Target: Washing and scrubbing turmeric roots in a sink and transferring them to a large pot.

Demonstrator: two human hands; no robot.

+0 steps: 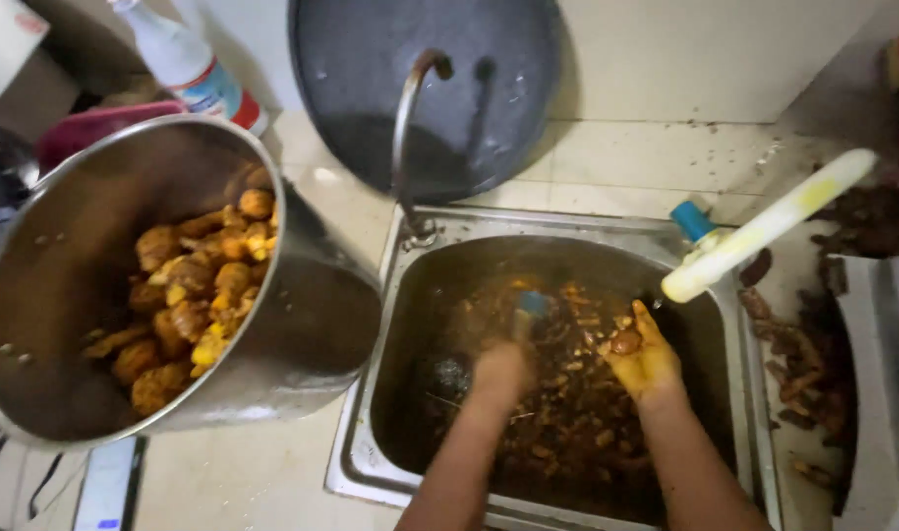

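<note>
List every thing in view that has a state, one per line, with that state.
Sink: filled with murky brown water and root pieces.
Tap: no water seen running.
Steel pot: tilted, partly filled with peeled yellow roots.
Left hand: blurred, gripping a blue-tipped tool.
Right hand: palm up, stained yellow, holding a root piece.
Dark pan: leaning against the wall.

Tiled counter (607, 167) with sink (567, 226), steel pot (302, 324)
</note>
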